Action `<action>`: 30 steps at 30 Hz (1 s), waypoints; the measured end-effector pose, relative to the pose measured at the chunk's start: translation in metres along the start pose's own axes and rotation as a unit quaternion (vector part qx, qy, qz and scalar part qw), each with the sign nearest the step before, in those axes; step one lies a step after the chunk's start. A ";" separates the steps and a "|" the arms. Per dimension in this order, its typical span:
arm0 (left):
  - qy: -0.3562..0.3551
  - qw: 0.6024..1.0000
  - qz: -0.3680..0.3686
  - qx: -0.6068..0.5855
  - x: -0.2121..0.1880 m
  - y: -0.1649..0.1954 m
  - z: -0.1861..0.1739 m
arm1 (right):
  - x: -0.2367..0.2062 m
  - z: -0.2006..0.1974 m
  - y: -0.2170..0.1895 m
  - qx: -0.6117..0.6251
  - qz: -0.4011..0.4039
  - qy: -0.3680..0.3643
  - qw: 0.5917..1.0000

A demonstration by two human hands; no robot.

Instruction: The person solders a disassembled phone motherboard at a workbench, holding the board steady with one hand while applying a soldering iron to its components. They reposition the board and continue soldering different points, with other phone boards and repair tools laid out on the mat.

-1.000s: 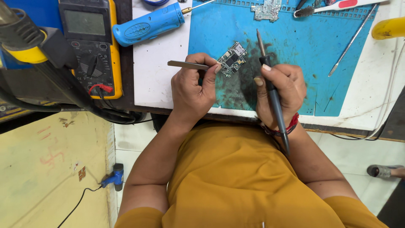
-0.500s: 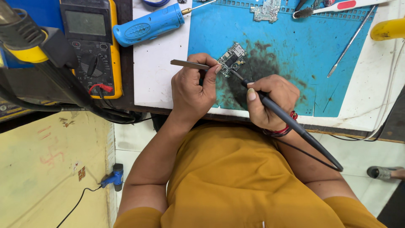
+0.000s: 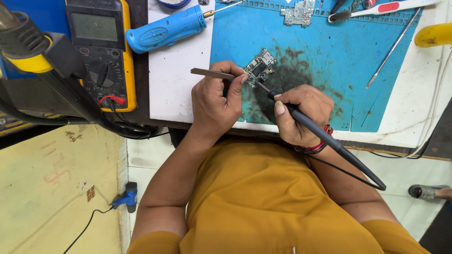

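Observation:
A small circuit board (image 3: 260, 67) lies on a blue work mat (image 3: 329, 51) stained black around it. My left hand (image 3: 217, 101) grips metal tweezers (image 3: 212, 73) whose tips reach the board's left edge. My right hand (image 3: 303, 113) holds a black soldering iron (image 3: 329, 141) like a pen. Its thin tip touches the board's lower edge, and its cord trails off to the lower right.
A yellow multimeter (image 3: 101, 47) sits at the left beside a blue electric screwdriver (image 3: 167, 29). A second circuit board (image 3: 298, 12), a brush (image 3: 376, 9) and a thin metal pick (image 3: 391, 49) lie on the mat's far side. A yellow object (image 3: 433, 34) is at the right edge.
My right hand has tilted the soldering iron from upright to slanting and brought its tip down to the board. The left hand and tweezers have stayed in place.

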State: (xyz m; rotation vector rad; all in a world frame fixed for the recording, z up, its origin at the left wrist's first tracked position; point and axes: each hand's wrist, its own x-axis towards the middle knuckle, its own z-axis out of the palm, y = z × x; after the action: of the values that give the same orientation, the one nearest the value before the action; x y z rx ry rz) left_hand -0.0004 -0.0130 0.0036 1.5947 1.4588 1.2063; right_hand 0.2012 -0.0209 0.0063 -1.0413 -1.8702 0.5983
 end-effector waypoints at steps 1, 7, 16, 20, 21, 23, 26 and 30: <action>0.001 1.000 0.001 -0.001 0.000 0.000 0.000 | 0.000 0.000 0.000 0.000 0.000 -0.002 1.000; -0.003 1.000 -0.003 -0.001 0.001 0.001 -0.001 | 0.002 0.001 0.000 -0.002 -0.002 -0.002 1.000; 0.001 1.000 0.009 -0.002 0.001 0.000 0.000 | 0.001 0.000 0.000 -0.004 0.002 -0.006 1.000; -0.004 1.000 0.003 -0.002 0.001 0.000 -0.001 | 0.002 0.001 0.000 -0.005 -0.001 -0.004 1.000; -0.005 1.000 0.005 -0.003 0.001 0.000 -0.001 | 0.002 0.001 0.000 -0.003 -0.001 -0.005 1.000; -0.005 1.000 0.004 -0.003 0.000 0.001 -0.001 | 0.002 0.000 -0.002 0.000 0.002 -0.008 1.000; -0.003 1.000 0.007 -0.003 0.001 0.000 0.000 | 0.003 0.000 -0.001 -0.002 -0.001 -0.007 1.000; -0.003 1.000 0.005 -0.002 0.000 0.000 0.000 | 0.002 0.000 -0.001 -0.003 0.000 -0.010 1.000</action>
State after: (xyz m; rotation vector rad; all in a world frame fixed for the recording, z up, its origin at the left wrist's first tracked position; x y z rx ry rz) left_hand 0.0000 -0.0126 0.0039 1.6046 1.4455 1.2084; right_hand 0.2004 -0.0198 0.0086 -1.0437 -1.8899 0.6042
